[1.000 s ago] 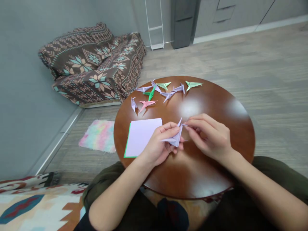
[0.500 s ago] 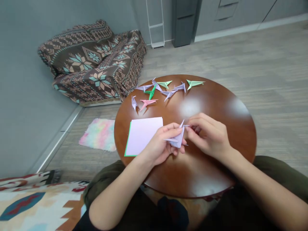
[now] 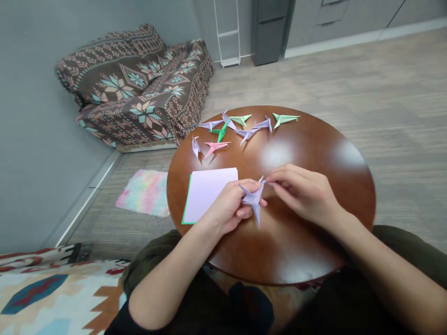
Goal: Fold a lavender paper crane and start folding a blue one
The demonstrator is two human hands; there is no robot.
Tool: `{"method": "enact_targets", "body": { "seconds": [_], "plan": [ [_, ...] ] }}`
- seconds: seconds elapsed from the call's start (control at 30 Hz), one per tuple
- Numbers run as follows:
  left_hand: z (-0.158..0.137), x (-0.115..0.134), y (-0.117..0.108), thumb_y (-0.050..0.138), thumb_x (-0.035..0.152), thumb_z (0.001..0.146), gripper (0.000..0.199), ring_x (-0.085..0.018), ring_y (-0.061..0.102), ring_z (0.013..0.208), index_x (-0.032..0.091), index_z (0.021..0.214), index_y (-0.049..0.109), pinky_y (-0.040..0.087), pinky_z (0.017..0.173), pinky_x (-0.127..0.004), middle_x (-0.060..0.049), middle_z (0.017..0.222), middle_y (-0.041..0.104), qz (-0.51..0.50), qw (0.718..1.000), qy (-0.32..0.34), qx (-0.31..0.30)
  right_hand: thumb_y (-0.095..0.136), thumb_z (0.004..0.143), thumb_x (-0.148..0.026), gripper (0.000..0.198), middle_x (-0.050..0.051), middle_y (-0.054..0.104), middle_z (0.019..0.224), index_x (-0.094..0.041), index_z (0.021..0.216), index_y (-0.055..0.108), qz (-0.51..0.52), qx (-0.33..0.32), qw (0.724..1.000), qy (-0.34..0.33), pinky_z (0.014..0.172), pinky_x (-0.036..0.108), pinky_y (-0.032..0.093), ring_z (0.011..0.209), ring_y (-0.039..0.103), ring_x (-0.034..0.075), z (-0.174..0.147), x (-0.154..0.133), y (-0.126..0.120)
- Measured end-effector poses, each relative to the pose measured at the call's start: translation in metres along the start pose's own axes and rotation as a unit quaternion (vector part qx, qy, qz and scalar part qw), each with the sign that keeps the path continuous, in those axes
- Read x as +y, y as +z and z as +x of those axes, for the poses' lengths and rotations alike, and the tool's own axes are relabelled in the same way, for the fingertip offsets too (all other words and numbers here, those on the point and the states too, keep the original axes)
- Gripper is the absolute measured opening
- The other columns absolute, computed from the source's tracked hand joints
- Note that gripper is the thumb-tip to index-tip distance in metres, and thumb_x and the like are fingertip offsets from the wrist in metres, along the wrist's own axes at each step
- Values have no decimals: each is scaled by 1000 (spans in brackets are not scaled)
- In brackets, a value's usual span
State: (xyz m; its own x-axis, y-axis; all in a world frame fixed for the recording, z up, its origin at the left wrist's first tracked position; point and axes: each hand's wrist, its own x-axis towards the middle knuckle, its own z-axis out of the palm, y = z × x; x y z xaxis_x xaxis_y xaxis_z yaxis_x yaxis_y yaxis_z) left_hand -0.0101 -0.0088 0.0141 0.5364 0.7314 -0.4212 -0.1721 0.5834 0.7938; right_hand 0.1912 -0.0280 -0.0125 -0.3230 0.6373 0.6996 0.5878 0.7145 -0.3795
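A lavender origami crane (image 3: 253,197) is held above the round table, its pointed flaps spread out. My left hand (image 3: 233,204) grips its body from the left, thumb on top and fingers underneath. With thumb and index finger, my right hand (image 3: 296,187) pinches a thin point at the crane's right side. That pinched tip is partly hidden by my fingers. Left of my left hand lies a stack of square paper (image 3: 211,190), lavender on top with a green edge showing below.
Several finished paper cranes, among them a pink crane (image 3: 215,148), a dark green crane (image 3: 220,132) and a pale green crane (image 3: 284,119), lie along the far side of the brown table (image 3: 314,149). Beyond stands a covered sofa (image 3: 139,97); a fluffy rug (image 3: 145,193) lies left.
The crane has turned in my left hand, and one flap now points down toward me. My right hand has shifted slightly left, still pinching a tip. The view has moved slightly.
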Motion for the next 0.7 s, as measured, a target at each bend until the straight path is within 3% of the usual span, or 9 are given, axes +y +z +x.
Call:
{"method": "enact_targets", "body": {
  "seconds": [0.1,0.23,0.3,0.5,0.7],
  "plan": [
    [2,-1,0,74,29,78,19,1,27,31,14,77,62,10,34,-16,-2,60,67,16,1000,-4,1,60,96,-8,16,6,76,93,-22,100,66,25,-16,1000,9,63,26,55,71,69,15,1,0,0],
    [2,-2,2,82,27,71,29,1,26,35,16,68,56,13,37,-14,8,51,45,9,1000,-12,10,60,97,-10,13,4,74,88,-21,99,65,25,-44,999,11,61,26,52,68,66,15,1,-1,-2],
    [3,-3,1,82,26,71,29,0,29,37,15,66,56,17,37,-14,9,51,42,0,1000,-16,9,61,97,-9,13,4,73,86,-21,100,65,22,-50,999,7,61,26,51,68,67,15,1,-2,-3],
    [6,-2,-3,67,15,80,16,0,30,38,11,67,59,21,34,-11,6,53,43,-103,992,-66,7,62,98,-11,17,4,76,92,-22,109,67,27,-47,999,4,64,26,52,72,69,15,2,-1,-6],
    [7,3,-2,52,8,91,24,0,26,36,8,69,61,22,33,-8,7,52,37,-153,981,-122,0,60,100,-10,11,5,73,85,-18,100,67,26,-77,997,9,61,26,48,67,65,14,3,1,-8]
  ]
}}
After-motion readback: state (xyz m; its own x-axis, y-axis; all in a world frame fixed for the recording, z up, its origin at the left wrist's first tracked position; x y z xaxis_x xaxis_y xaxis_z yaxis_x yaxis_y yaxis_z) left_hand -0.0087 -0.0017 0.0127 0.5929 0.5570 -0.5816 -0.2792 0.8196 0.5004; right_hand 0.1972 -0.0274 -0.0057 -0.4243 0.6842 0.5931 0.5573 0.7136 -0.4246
